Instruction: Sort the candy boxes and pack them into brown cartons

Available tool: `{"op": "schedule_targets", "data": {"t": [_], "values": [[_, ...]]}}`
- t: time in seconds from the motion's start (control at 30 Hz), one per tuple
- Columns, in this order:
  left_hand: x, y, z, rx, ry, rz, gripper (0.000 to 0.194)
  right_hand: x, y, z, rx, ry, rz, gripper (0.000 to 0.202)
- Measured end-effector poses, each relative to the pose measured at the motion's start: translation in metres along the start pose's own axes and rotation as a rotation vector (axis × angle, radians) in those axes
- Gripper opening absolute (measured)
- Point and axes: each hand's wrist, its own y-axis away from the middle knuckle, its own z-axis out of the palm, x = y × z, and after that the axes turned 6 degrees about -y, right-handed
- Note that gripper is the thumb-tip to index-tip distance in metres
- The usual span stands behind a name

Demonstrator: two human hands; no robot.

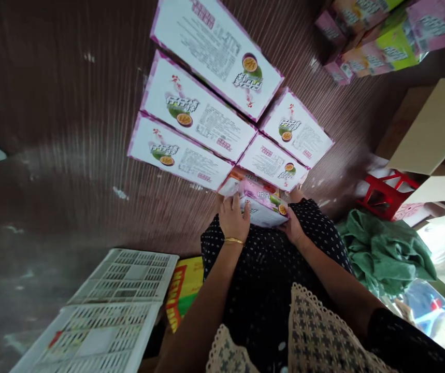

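A pink and white box (pixel 263 210) printed with a passion fruit is held over the lap, tilted, its pink side upward. My left hand (pixel 234 217), with a gold bangle at the wrist, lies over the box's left end, fingers bent onto it. At the right end, my right hand (pixel 294 225) grips the box's lower corner. Just beyond it, an orange-red packet surface (pixel 255 178) shows partly. Several white boxes with pink edges, such as the large one (pixel 210 52) and the small one (pixel 274 160), lie on the brown surface ahead.
White plastic baskets (pixel 109 305) stand at the lower left beside a yellow and red bag (pixel 185 290). Colourful packs (pixel 385 52) are stacked at the upper right. An open cardboard box (pixel 424 124), a red crate (pixel 381 197) and green cloth (pixel 385 254) are on the right.
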Motion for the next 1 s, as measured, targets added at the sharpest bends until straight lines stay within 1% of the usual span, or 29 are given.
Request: {"op": "schedule_targets", "data": {"t": [0.07, 0.13, 0.23, 0.3, 0.37, 0.43, 0.5, 0.57, 0.67, 0.77, 0.83, 0.9, 0.93, 1.0], "values": [[-0.008, 0.012, 0.008, 0.006, 0.018, -0.07, 0.055, 0.006, -0.004, -0.006, 0.014, 0.044, 0.03, 0.048], [-0.015, 0.019, 0.018, 0.023, 0.038, -0.134, 0.056, 0.006, -0.009, -0.009, 0.005, 0.114, 0.036, 0.044], [-0.021, 0.014, 0.034, 0.034, 0.076, -0.161, 0.06, -0.005, -0.018, -0.006, -0.037, 0.181, -0.037, 0.042], [-0.02, 0.004, 0.043, 0.02, 0.113, -0.18, 0.061, -0.016, -0.024, -0.003, -0.05, 0.188, -0.127, 0.045], [-0.016, -0.006, 0.049, 0.0, 0.144, -0.184, 0.061, -0.024, -0.028, -0.002, -0.038, 0.214, -0.174, 0.049], [-0.009, -0.011, 0.051, -0.007, 0.153, -0.172, 0.058, -0.026, -0.031, -0.004, -0.02, 0.261, -0.154, 0.047], [-0.003, -0.01, 0.049, -0.02, 0.138, -0.163, 0.054, -0.021, -0.033, -0.008, 0.03, 0.285, -0.098, 0.042], [0.0, -0.006, 0.045, -0.05, 0.106, -0.167, 0.051, -0.014, -0.034, -0.011, 0.068, 0.26, -0.041, 0.035], [-0.003, 0.004, 0.037, -0.063, 0.028, -0.184, 0.051, -0.005, -0.035, -0.012, 0.057, 0.234, 0.017, 0.028], [-0.017, 0.017, 0.028, -0.035, -0.013, -0.192, 0.053, 0.001, -0.032, -0.006, 0.024, 0.281, 0.043, 0.024], [-0.028, 0.028, 0.018, -0.013, -0.019, -0.183, 0.054, 0.006, -0.025, -0.001, -0.005, 0.306, 0.026, 0.023], [-0.034, 0.038, -0.001, 0.044, -0.031, -0.168, 0.054, 0.009, -0.011, 0.003, -0.043, 0.308, -0.022, 0.025], [-0.035, 0.041, -0.013, 0.091, -0.035, -0.152, 0.053, 0.008, -0.002, 0.004, -0.074, 0.307, -0.06, 0.027], [-0.028, 0.041, -0.043, 0.207, -0.03, -0.097, 0.048, 0.0, 0.021, 0.006, -0.143, 0.318, -0.173, 0.035]]}}
